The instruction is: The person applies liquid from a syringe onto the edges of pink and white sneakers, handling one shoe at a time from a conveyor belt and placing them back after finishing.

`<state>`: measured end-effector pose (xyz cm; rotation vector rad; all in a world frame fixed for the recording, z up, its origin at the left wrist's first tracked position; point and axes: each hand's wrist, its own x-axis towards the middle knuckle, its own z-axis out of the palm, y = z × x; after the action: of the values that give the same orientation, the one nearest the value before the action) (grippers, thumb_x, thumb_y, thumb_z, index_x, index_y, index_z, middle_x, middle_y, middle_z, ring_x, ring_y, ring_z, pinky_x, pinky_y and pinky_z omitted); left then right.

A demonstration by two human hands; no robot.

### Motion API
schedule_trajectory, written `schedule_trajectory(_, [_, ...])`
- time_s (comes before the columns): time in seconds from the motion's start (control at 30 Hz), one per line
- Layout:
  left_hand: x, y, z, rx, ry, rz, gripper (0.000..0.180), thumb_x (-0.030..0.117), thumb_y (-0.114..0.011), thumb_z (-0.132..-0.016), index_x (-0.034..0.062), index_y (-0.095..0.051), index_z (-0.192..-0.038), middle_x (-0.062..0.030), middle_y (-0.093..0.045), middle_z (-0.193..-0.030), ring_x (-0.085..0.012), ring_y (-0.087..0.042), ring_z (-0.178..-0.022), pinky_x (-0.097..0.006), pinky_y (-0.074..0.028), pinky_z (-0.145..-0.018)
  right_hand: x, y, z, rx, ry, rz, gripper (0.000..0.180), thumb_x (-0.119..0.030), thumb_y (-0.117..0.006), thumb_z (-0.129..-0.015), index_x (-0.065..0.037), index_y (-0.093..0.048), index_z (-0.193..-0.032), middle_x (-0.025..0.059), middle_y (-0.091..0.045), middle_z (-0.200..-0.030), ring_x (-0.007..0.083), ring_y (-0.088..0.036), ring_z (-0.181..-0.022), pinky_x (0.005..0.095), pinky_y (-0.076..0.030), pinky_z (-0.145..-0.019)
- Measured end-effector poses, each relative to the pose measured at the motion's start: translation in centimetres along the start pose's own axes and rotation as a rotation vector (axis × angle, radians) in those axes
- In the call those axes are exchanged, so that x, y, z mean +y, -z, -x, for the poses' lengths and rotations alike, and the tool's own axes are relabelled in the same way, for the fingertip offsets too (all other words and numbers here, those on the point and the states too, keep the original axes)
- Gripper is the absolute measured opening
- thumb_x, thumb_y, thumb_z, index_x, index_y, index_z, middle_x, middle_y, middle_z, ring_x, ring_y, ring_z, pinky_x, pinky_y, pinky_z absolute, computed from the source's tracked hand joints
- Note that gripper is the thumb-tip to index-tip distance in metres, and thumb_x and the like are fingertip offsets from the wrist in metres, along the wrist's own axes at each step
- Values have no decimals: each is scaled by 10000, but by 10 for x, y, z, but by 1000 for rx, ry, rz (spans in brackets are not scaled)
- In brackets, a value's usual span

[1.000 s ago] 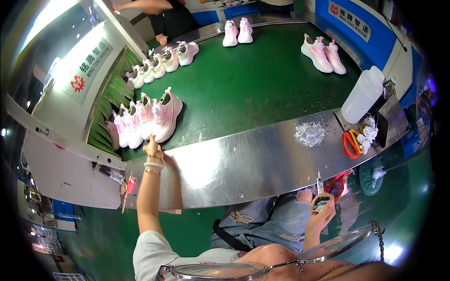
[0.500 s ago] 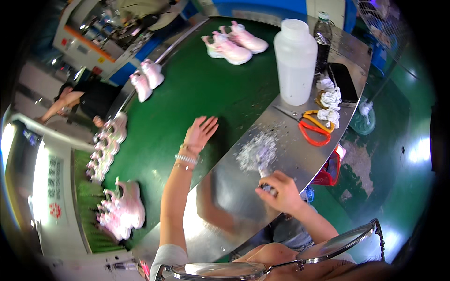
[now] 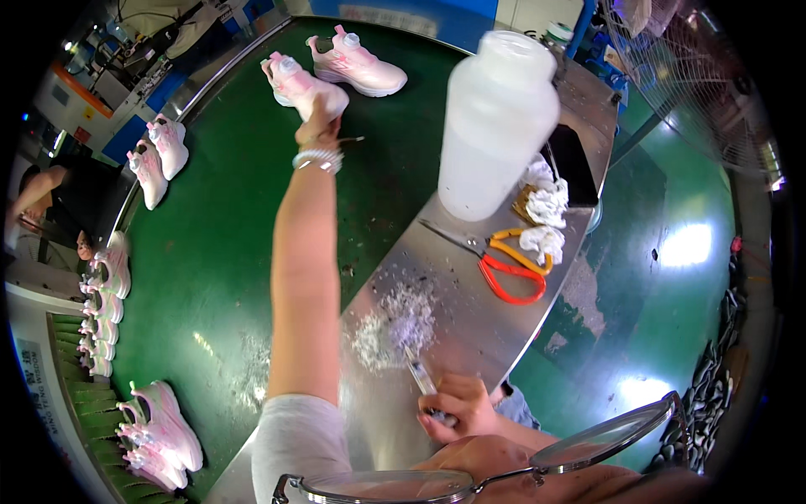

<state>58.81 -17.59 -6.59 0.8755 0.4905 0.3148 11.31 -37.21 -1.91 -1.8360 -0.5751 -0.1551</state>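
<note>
My left arm stretches across the green surface, and my left hand [image 3: 317,126] grips the toe of a pale pink sneaker [image 3: 294,82]. A matching pink sneaker [image 3: 363,69] stands just beyond it to the right. Low over the metal edge, my right hand [image 3: 457,407] is closed around a slim, silvery tool [image 3: 422,378]; its exact kind is not clear. The tool's tip meets a heap of whitish shreds [image 3: 399,328]. Scissors [image 3: 495,256] with red and orange handles lie on the metal, farther off to the right.
A large white plastic bottle [image 3: 495,126] stands on the metal strip. Beside it are crumpled white tissues [image 3: 546,202] and a black flat object [image 3: 573,164]. More pink sneakers [image 3: 159,424] line the left side. A person [image 3: 71,197] works at far left; a fan [image 3: 672,76] stands at right.
My left hand has reached forward from bare green surface onto the near pink sneaker. My right hand keeps the tool at the shreds. The whole view has shifted.
</note>
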Motion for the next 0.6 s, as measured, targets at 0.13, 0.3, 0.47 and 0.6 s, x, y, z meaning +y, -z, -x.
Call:
schedule_trajectory(0.13, [54, 74, 90, -284, 59, -727, 545, 326, -753, -755, -47, -567, -1105, -114, -644, -961, -188, -646, -830, -272, -540, -641, 3, 21, -2, 114, 59, 122, 149, -185, -720, -704, -76, -626, -742, 48, -495, -541, 215, -510, -484, 332, -400, -446])
schedule_trajectory(0.3, [150, 238, 343, -306, 394, -349, 415, 257, -493, -940, -49, -494, -1221, -136, -593, -1164, -229, -603, -1025, -315, -514, -833, -3, 16, 7, 200, 32, 144, 183, -245, -716, -737, -90, -621, -762, 50, -532, -537, 223, -551, -487, 333, -440, -450])
schedule_trajectory(0.47, [181, 437, 642, 130, 355, -341, 413, 94, -547, -840, -3, -445, -1229, -177, -505, -1236, -258, -579, -1025, -375, -534, -794, -27, 6, 9, 146, 69, 212, 261, -318, -724, -746, -83, -619, -787, 57, -561, -569, 238, -589, -533, 342, -462, -469])
schedule_trajectory(0.6, [163, 525, 740, 407, 303, -183, 434, 94, -589, -818, -32, -464, -1214, -159, -551, -1178, -266, -578, -1025, -386, -499, -855, -25, 11, 20, 122, 8, 251, 359, -401, -747, -726, -77, -636, -833, 75, -566, -550, 248, -595, -510, 330, -476, -490])
